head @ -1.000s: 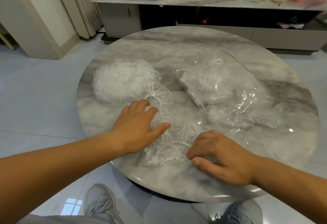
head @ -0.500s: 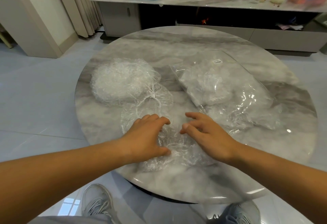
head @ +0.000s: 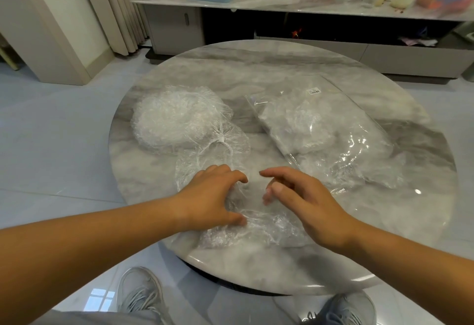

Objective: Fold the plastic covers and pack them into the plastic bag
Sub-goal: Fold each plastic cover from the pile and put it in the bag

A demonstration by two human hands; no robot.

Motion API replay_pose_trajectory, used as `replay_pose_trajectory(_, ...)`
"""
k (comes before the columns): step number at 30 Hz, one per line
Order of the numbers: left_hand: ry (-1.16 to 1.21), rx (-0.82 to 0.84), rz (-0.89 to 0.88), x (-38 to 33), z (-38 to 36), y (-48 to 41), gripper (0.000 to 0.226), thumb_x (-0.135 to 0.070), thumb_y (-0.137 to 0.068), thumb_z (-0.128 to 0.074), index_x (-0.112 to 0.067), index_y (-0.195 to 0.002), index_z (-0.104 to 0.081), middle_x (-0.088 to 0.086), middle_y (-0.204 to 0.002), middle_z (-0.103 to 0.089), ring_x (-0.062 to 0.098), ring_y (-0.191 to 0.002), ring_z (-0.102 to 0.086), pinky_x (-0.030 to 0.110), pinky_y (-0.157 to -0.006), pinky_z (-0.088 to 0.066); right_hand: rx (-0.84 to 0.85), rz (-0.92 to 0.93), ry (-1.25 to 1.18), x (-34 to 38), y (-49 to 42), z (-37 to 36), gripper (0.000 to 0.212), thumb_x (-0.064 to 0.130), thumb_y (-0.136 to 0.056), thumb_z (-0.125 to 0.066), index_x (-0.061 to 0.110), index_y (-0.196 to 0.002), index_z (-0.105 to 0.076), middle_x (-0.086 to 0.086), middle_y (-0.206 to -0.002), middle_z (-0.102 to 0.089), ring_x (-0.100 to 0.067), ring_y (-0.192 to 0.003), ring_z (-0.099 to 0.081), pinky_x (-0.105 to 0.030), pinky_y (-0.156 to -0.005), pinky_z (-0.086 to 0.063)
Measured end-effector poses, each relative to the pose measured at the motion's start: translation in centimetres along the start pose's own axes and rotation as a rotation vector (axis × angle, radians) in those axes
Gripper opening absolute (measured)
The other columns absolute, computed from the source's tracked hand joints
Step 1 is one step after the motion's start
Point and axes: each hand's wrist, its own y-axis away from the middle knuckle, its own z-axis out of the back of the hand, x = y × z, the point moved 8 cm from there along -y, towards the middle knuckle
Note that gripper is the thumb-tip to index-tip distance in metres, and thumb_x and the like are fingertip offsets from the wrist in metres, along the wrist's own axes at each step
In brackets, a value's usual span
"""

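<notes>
Gripping one cover (head: 259, 233) — left hand (head: 209, 197) (right hand (head: 309, 202) loosely curled) — beside one bag (head: 338, 142)

Round table (head: 256, 73), topped in glossy grey-veined marble. Bore three lots of clear plastic. Held at the far left a domed heap of plastic covers (head: 177, 122), white elastic bunched at its near right side. Kept on the right, apart from the heap, a plastic bag (head: 333, 140) lying flat and slantwise, partly filled with covers, a barcode sticker (head: 314, 91) at its far corner. Carried near the front edge one loose cover (head: 256, 229), crumpled, thin film spreading from it toward the heap.
</notes>
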Motion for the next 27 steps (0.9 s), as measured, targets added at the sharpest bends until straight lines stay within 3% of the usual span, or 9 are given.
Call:
replay_pose_trajectory(4, 0.001, 0.031, -0.023, 0.1, -0.1, 0.1, 0.081, -0.063, -0.073, -0.078, -0.038, -0.141, -0.042, -0.014, -0.118, -0.047, 0.01, -0.115, -0.042, 0.031, -0.104, -0.036, 0.07, 0.092, 0.239, 0.9, 0.3, -0.2, 0.038, 0.054, -0.092, -0.049, 0.03, -0.103, -0.076, 0.016, -0.119, -0.06, -0.007, -0.12, -0.057, -0.012, -0.098, -0.039)
replay_pose_trajectory(7, 0.013, 0.041, -0.037, 0.3, -0.1, 0.1, 0.081, -0.063, -0.073, -0.078, -0.039, -0.14, -0.042, -0.015, -0.116, -0.047, 0.008, -0.113, -0.043, 0.032, -0.103, -0.037, 0.144, 0.155, 0.333, 1.4, 0.9, -0.5, 0.036, 0.05, -0.094, -0.05, 0.025, -0.096, -0.076, 0.017, -0.133, -0.057, -0.006, -0.125, -0.056, -0.022, -0.102, -0.04)
replay_pose_trajectory(12, -0.021, 0.113, -0.082, 0.8, -0.5, 0.1, 0.091, -0.07, -0.065, -0.079, -0.041, -0.143, -0.041, -0.017, -0.123, -0.042, 0.008, -0.118, -0.038, 0.03, -0.107, -0.034, 0.258, 0.491, 0.72, 2.4, 2.7, -2.3, 0.037, 0.046, -0.1, -0.05, 0.019, -0.1, -0.077, 0.009, -0.126, -0.068, -0.005, -0.111, -0.06, -0.037, -0.095, -0.044)
replay_pose_trajectory(18, -0.039, 0.246, -0.137, 0.8, -0.3, 0.6, 0.117, -0.088, -0.048, -0.067, -0.039, -0.149, -0.036, -0.021, -0.129, -0.032, 0.004, -0.121, -0.029, 0.023, -0.11, -0.025, 0.401, 0.571, 0.972, 0.3, 3.9, -4.0, 0.043, 0.048, -0.103, -0.045, 0.016, -0.104, -0.075, 0.005, -0.122, -0.07, -0.018, -0.105, -0.06, -0.041, -0.092, -0.045)
replay_pose_trajectory(23, -0.028, 0.123, -0.12, -0.4, 1.0, 1.2, 0.081, -0.091, -0.072, -0.038, -0.039, -0.133, -0.051, -0.02, -0.122, -0.038, 0.002, -0.116, -0.034, 0.029, -0.109, -0.03, 0.445, 0.547, 1.042, -0.6, 4.5, -4.6, 0.046, 0.049, -0.104, -0.041, 0.016, -0.107, -0.072, 0.004, -0.131, -0.064, -0.02, -0.107, -0.057, -0.041, -0.093, -0.045)
replay_pose_trajectory(27, -0.232, 0.032, -0.135, -1.7, 1.6, 1.5, 0.052, -0.078, -0.083, -0.047, -0.033, -0.108, -0.055, -0.013, -0.107, -0.045, 0.009, -0.1, -0.043, 0.026, -0.089, -0.037, 0.428, 0.544, 1.039, -0.8, 4.8, -4.5, 0.046, 0.05, -0.104, -0.04, 0.017, -0.107, -0.072, 0.004, -0.133, -0.062, -0.018, -0.109, -0.056, -0.038, -0.092, -0.045)
